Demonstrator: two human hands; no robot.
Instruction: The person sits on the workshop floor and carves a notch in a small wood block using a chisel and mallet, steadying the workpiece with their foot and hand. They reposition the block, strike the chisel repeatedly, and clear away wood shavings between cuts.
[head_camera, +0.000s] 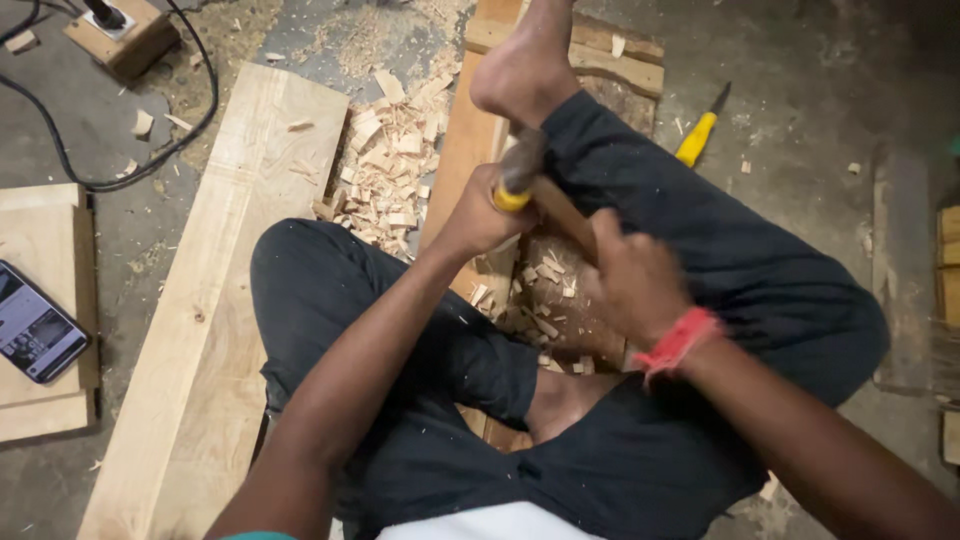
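Gripping a yellow-handled chisel (515, 185) in the left hand (478, 215), right hand (635, 280) clenched around a wooden mallet handle (562, 212).

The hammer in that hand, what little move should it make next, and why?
Probably a short swing down onto the chisel's yellow-banded end. The right hand has the wooden hammer handle raised beside it, and the left hand grips the chisel over the reddish plank, where fresh chips lie. The hammer looks blurred, so I can't tell whether it touches the chisel.
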